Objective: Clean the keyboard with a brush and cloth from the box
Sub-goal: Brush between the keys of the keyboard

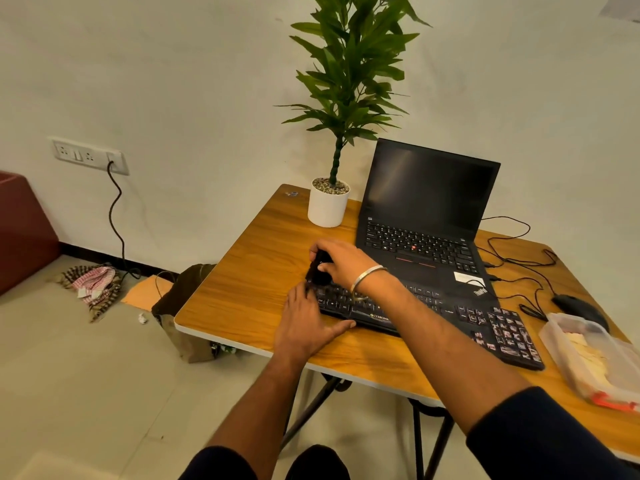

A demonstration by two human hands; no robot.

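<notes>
A black keyboard [450, 313] lies slanted across the wooden table [249, 271], in front of the laptop. My right hand [343, 263] grips a black brush [318, 268] and holds it down on the keyboard's far left end. My left hand [304, 323] rests on the keyboard's left front corner, fingers fairly straight and thumb along its front edge. A clear plastic box [588, 355] with a pale cloth [588, 355] inside stands at the table's right edge.
An open black laptop [426, 216] sits behind the keyboard, with a white potted plant [329, 202] to its left. A black mouse [575, 306] and cables lie at the right. A brown bag [187, 306] and a cloth heap [93, 285] are on the floor at left.
</notes>
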